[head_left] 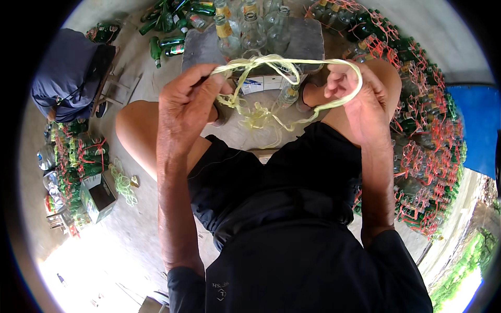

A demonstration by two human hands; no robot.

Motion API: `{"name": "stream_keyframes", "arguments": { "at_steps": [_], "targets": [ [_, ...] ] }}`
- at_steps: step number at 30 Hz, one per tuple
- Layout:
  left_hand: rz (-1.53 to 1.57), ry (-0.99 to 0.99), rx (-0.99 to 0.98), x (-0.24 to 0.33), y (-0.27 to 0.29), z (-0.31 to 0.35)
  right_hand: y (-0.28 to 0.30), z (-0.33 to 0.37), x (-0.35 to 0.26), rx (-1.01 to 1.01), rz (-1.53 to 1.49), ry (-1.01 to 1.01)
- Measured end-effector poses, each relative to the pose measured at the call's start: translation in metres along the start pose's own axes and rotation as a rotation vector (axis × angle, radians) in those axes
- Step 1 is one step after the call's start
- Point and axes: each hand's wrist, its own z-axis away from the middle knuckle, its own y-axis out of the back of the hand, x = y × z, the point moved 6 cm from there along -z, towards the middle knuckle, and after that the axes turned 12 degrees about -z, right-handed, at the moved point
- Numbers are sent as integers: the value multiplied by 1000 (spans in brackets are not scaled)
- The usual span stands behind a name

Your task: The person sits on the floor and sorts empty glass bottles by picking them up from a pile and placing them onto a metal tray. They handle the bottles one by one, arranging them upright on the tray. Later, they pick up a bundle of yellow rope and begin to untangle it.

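A pale yellow plastic twine stretches between my raised hands, knotted near the left end, with loose tangled strands hanging below. My left hand pinches it between thumb and fingers. Round my right hand the twine makes a wide loop, and the fingers there are curled with the strand running across them. Just beyond the twine, several clear glass bottles stand upright on a low grey table, some with yellow neck labels. Another clear bottle stands on the floor between my feet, partly behind the strands.
Green bottles lie at the far left. Bundled bottles tied with red twine crowd the right side. On the left are more bundles, an open box, a twine heap and a stool under dark cloth.
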Motion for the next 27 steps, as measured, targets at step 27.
{"name": "stream_keyframes", "arguments": {
  "at_steps": [27],
  "targets": [
    [-14,-40,58,-4,21,6,-64,3,74,-228,107,-381]
  ]
}}
